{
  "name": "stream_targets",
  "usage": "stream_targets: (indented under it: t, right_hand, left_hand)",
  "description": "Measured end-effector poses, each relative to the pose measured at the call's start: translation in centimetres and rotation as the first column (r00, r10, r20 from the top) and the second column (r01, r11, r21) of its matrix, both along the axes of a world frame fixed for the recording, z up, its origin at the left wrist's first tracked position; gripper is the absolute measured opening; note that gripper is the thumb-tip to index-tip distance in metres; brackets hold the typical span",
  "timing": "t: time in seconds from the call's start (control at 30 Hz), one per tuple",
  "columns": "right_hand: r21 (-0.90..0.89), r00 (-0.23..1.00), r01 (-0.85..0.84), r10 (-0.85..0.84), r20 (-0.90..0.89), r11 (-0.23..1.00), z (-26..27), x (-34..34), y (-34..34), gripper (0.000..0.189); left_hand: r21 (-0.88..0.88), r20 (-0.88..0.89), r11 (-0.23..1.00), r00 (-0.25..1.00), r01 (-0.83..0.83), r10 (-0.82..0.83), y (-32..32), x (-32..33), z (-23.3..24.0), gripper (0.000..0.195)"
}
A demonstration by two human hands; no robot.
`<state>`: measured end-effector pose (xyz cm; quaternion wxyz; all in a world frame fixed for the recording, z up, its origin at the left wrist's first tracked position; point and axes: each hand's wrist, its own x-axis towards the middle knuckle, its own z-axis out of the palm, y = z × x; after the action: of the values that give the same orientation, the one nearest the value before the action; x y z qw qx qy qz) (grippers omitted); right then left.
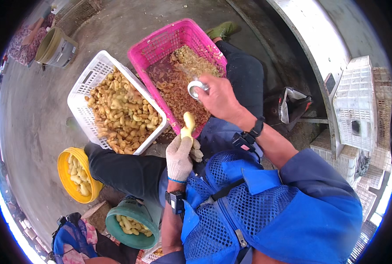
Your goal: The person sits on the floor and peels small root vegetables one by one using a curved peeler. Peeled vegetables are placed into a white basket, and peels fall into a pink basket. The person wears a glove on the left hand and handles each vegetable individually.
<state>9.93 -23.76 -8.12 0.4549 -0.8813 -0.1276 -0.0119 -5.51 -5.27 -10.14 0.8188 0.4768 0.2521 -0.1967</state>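
Note:
My left hand point(180, 155), in a pale knitted glove, holds a peeled, pale yellow root piece point(189, 122) that looks like ginger. It points up over the near edge of a pink plastic crate point(169, 110). My bare right hand point(219, 99) grips a shiny metal ring-shaped tool point(195, 89) above the crate, apart from the root. Brown peelings point(182, 95) cover much of the crate's floor, with paler scraps at its far end. Left of it stands a white plastic crate point(80, 90) heaped with brownish, unpeeled root pieces point(123, 109).
A yellow bucket point(62, 175) and a green bucket point(133, 242) hold pale peeled pieces. Two other people point(27, 46) point(72, 237) sit at the left. A grey bucket point(59, 49) stands upper left. Stacked white crates point(356, 105) and a black bag point(293, 104) are at right.

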Motion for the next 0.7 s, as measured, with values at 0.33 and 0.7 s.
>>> stream_targets:
  t: [0.33, 0.7]
  right_hand:
    - [0.015, 0.998, 0.015, -0.014, -0.067, 1.000, 0.8, -1.1, -0.9, 0.014]
    - [0.138, 0.996, -0.063, 0.072, -0.056, 0.988, 0.7, -3.5, -0.5, 0.012]
  left_hand:
    - [-0.260, -0.054, 0.943, 0.978, -0.210, 0.203, 0.2, -0.6, -0.4, 0.041]
    - [-0.511, -0.059, 0.826, 0.968, -0.238, 0.242, 1.1, -1.3, -1.3, 0.039]
